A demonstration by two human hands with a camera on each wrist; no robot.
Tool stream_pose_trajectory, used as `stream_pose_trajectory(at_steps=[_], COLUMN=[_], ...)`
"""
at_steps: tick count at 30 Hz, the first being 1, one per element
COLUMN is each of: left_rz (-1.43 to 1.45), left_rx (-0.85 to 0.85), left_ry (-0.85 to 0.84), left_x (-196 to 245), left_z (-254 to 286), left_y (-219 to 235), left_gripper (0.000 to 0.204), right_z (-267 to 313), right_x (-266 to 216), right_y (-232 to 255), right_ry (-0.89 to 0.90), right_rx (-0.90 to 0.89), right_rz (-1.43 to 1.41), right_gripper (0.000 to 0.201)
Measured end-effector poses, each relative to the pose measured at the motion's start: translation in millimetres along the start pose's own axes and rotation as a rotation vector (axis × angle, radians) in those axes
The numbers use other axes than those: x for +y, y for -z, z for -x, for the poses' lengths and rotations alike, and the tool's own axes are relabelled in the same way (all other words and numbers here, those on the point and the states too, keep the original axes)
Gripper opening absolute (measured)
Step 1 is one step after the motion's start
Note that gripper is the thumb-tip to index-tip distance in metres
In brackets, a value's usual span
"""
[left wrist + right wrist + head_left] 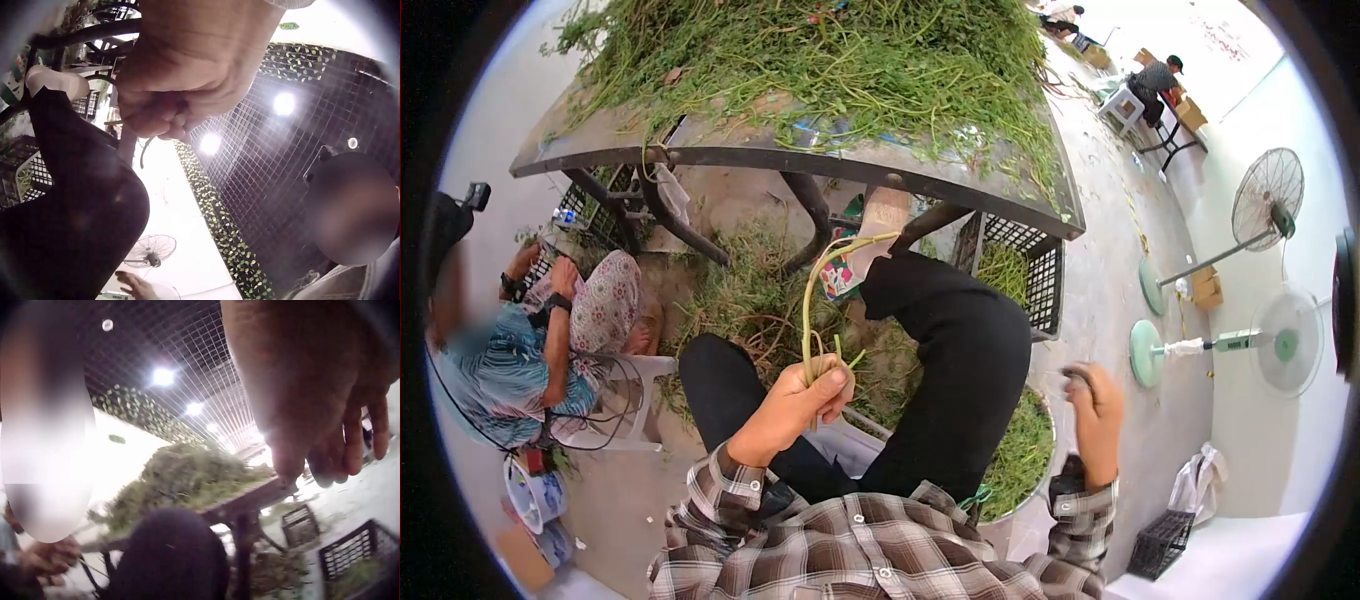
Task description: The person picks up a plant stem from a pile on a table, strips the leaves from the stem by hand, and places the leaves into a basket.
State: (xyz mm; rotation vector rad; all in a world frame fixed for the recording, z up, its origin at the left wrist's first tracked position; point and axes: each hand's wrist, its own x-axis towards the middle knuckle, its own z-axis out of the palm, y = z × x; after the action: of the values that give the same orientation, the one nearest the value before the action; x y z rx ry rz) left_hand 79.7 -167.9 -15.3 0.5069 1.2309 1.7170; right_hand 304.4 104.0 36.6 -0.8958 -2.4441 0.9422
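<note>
In the head view the left hand (795,402) grips a bunch of long green stems (807,300), which arch up and to the right above the lap. Short cut ends poke out beside the thumb. The left wrist view shows that hand (181,81) with curled fingers and a bit of stem (145,152) below them. Off to the right, above the floor, the right hand (1095,415) is raised and away from the stems. In the right wrist view its fingers (354,440) hang loosely, somewhat spread, and hold nothing.
A table (730,160) piled with greens (850,70) stands ahead. Stems litter the floor beneath it. Black crates (1045,285) and a round container of greens (1020,455) are at the right, with fans (1268,200) beyond. Another person (520,350) sits at the left.
</note>
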Motion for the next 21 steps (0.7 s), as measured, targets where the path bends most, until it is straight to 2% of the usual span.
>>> stream_pose_trajectory(at_steps=[2,4,6,8,10,12,13,14,16,20,21], left_rz=[0.002,0.032,0.045,0.057,-0.054,-0.08,-0.139,-0.196,-0.18,-0.08,-0.019], left_rx=[-0.005,0.023,0.032,0.05,0.065,0.017,-0.011,-0.04,0.001,0.031,0.071], left_ry=[-0.005,0.014,0.015,0.014,0.086,0.116,0.125,0.133,0.129,0.079,0.082], left_x=[0,1,-1,-3,-4,-11,-14,-16,-14,-21,-23], left_z=[0,3,6,11,15,17,18,19,19,14,14], left_y=[-4,-8,-8,-9,-10,-2,1,3,-1,2,4], left_gripper=[0.034,0.031,0.032,0.032,0.031,0.029,0.029,0.029,0.03,0.033,0.034], right_z=[-11,-22,-24,-29,-29,-27,-24,-22,-19,-21,-22], right_x=[-50,-73,-97,-110,-115,-112,-111,-110,-115,-108,-103], right_y=[-27,-63,-91,-115,-137,-158,-169,-170,-166,-169,-172], right_ry=[0.106,0.415,0.335,0.351,0.362,0.441,0.493,0.483,0.076,0.054,0.115], right_rx=[-0.229,-0.353,-0.482,-0.54,-0.589,-0.648,-0.6,-0.599,-0.776,-0.665,-0.599], right_rz=[-0.217,-0.254,-0.419,-0.462,-0.507,-0.647,-0.673,-0.677,-0.842,-0.788,-0.79], right_gripper=[0.019,0.021,0.023,0.023,0.023,0.021,0.019,0.019,0.018,0.017,0.017])
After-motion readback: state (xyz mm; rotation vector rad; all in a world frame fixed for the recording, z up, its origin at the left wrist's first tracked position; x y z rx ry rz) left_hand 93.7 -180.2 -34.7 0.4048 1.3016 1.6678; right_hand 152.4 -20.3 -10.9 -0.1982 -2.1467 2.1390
